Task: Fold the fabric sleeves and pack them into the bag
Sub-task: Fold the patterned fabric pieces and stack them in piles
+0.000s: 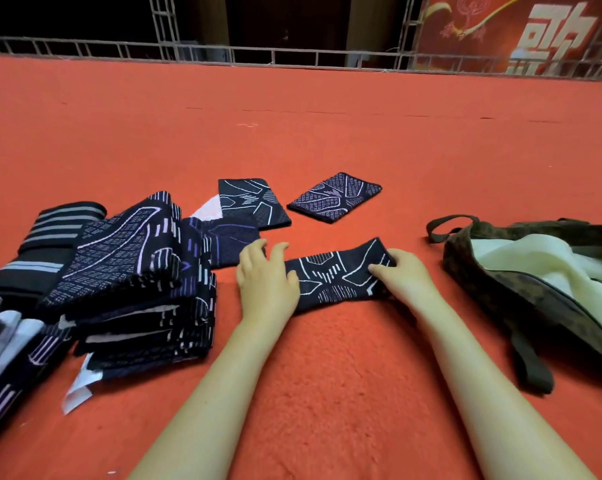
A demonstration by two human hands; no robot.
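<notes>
Two bare hands work at one dark sleeve (337, 275) patterned with white lines, which lies flat on the red carpet (327, 375) in the middle of the head view. The left hand (266, 278) rests palm-down on the sleeve's left end, fingers spread and fairly straight, pressing the cloth. The right hand (401, 275) is at the right end, with its fingers curled over that edge and pinching it.

Two folded sleeves lie beyond the hands, well apart from the one being handled: one dark rectangle with white lines (254, 202), and one with a purple grid pattern (334, 197) just to its right, not touching it. A further dark sleeve (230, 242) lies between the first folded piece and the left hand, partly under a white tag.

One heap of unfolded sleeves (129, 278) sits at the left, several layers deep; the exact count cannot be told. Beside it, farther left, is one striped black-and-grey piece (55, 237).

One dark patterned bag (493, 282) lies at the right, open, with pale lining or cloth (535, 258) showing inside and two straps visible, one looped at the top (448, 226), one trailing toward the near edge (531, 365). No sleeve can be seen inside it.

One metal railing (292, 53) runs along the far edge of the carpet, and one red banner (521, 32) with large white characters stands at the upper right.
</notes>
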